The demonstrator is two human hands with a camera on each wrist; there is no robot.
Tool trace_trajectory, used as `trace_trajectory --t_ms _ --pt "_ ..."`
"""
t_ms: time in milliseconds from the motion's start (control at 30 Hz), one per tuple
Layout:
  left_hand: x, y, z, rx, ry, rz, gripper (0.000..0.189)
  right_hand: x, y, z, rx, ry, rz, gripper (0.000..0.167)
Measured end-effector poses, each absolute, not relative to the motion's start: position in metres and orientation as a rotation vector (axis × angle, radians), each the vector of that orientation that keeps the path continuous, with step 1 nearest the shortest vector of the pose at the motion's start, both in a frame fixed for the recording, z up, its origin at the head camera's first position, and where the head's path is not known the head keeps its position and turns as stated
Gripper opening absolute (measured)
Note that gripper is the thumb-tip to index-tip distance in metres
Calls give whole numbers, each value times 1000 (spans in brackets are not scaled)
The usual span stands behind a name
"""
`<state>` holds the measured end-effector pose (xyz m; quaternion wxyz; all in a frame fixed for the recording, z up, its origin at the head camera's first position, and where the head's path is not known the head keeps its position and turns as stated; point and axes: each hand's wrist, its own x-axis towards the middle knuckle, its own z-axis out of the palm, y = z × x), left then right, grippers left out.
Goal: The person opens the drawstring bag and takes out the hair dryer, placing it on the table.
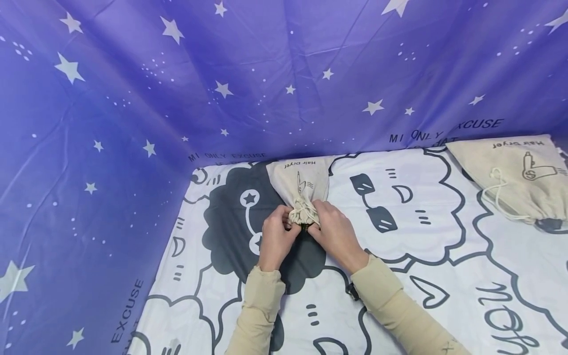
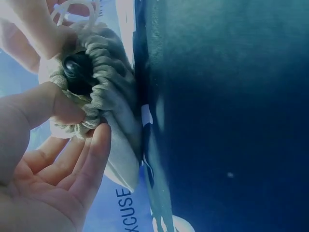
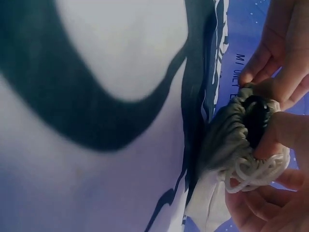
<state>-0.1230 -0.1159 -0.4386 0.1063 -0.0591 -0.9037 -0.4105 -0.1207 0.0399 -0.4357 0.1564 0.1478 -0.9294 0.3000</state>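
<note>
A beige drawstring bag [image 1: 298,178] printed "Hair Dryer" lies on the patterned sheet, its gathered mouth towards me. My left hand [image 1: 278,234] pinches one side of that mouth between thumb and fingers. On the opposite side my right hand [image 1: 336,231] pinches the gathered rim, near the white cord [image 3: 251,173]. Between the two thumbs the mouth stands partly open. Inside it shows something dark and glossy [image 2: 78,72]; most of it is hidden by the cloth, so its kind cannot be told.
A second beige "Hair Dryer" bag [image 1: 516,172] lies at the right, a dark piece [image 1: 549,225] showing at its mouth. Beneath everything spreads a white sheet [image 1: 319,286] with black cartoon drawings. Purple star-printed cloth [image 1: 266,74] rises behind and on the left.
</note>
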Motion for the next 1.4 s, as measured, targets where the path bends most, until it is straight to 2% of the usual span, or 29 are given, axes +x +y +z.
trace_trajectory --t_ms 167,467,767,1400 --pt "-121 -116 -439 -163 -2704 -1252 28 -119 41 -437 419 -2710 867 33" --pt "-120 -114 -441 -156 -2699 -1276 27 -120 43 -438 456 -2713 865 38" --pt "-120 -118 -440 -151 -2701 -1266 26 -120 45 -438 452 -2720 850 22" --pt "-116 -130 -443 -86 -2701 -1255 27 -120 59 -442 419 -2770 870 22"
